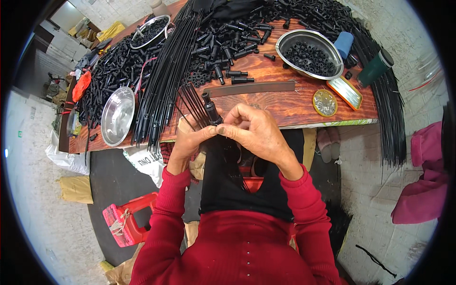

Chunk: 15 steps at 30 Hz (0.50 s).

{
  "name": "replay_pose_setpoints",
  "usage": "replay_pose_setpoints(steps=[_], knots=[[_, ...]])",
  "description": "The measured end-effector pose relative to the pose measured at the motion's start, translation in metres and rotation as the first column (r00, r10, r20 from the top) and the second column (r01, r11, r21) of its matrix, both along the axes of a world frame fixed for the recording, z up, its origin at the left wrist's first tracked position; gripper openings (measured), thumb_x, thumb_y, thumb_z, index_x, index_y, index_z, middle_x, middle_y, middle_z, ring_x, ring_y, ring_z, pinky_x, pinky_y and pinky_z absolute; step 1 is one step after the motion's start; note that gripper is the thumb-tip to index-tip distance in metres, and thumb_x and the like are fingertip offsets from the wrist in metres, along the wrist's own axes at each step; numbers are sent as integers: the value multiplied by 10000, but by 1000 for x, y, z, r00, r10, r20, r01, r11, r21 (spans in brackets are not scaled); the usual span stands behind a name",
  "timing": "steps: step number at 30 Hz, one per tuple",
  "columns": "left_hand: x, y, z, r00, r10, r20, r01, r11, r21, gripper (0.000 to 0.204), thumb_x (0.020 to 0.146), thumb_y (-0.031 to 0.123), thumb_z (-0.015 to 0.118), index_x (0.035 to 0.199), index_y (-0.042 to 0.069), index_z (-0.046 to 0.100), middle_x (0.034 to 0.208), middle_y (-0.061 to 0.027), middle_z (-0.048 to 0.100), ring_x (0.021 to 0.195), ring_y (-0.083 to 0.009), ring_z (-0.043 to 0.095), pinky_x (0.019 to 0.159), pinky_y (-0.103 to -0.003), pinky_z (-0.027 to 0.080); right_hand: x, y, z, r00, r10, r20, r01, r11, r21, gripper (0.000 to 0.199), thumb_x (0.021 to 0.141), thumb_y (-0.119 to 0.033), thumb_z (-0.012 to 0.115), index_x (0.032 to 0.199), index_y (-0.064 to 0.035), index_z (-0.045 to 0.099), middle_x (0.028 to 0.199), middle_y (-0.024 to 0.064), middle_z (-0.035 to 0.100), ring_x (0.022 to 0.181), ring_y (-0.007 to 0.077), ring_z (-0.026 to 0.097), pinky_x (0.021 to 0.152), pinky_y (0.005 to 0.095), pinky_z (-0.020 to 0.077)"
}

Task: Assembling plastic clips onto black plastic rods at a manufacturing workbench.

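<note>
My left hand (192, 137) is closed round a black ribbed plastic fitting (212, 110) and several thin black rods (192, 102), which fan up and to the left. The fitting stands nearly upright, its narrow end on top. Against its lower end, my right hand (251, 130) pinches with thumb and forefinger; whatever lies between those fingertips is too small to make out. Both hands meet just in front of the table edge, above my lap. Behind them a flat dark bar (256, 88) lies across the wooden table (289, 107).
A metal bowl (338, 71) of small black rings stands at the right, near a round tin (325, 102) of tiny metal pieces and a green bottle (375, 69). Left are a clear bowl (118, 116), long black rods (166, 71) and heaped fittings (114, 71). A red stool (130, 218) sits below.
</note>
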State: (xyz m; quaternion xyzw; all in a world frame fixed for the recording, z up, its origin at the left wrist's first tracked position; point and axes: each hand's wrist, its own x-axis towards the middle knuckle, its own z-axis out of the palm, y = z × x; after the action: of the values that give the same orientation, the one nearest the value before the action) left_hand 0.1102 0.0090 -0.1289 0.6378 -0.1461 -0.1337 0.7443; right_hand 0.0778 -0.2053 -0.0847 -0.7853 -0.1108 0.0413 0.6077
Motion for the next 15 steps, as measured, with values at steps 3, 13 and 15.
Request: replay_pose_setpoints(steps=[3, 13, 15], knots=[[0, -1, 2, 1000, -31, -3, 31, 999, -33, 430, 805, 65, 791, 1197, -24, 639, 1053, -77, 702, 934, -135, 662, 860, -289, 531, 4, -1, -12, 987, 66, -145, -35, 978, 207, 234, 900, -219, 731, 880, -15, 619, 797, 28, 658, 704, 73, 611, 594, 224, 480], [0, -3, 8, 997, -76, -22, 75, 996, -40, 427, 798, 77, 788, 1187, -19, 639, 1058, -86, 697, 955, -159, 664, 874, -306, 526, 29, -19, 6, 870, 293, -396, -230, 952, 200, 272, 884, -288, 726, 836, -34, 641, 800, 44, 688, 709, 82, 634, 624, 205, 494], [0, -5, 6, 997, -77, -17, 76, 996, -52, 429, 796, 72, 787, 1187, -20, 639, 1060, -85, 697, 951, -157, 665, 873, -305, 527, 32, -24, 8, 872, 315, -374, -268, 948, 175, 257, 886, -272, 721, 842, -30, 647, 786, 39, 685, 703, 83, 630, 619, 213, 491]])
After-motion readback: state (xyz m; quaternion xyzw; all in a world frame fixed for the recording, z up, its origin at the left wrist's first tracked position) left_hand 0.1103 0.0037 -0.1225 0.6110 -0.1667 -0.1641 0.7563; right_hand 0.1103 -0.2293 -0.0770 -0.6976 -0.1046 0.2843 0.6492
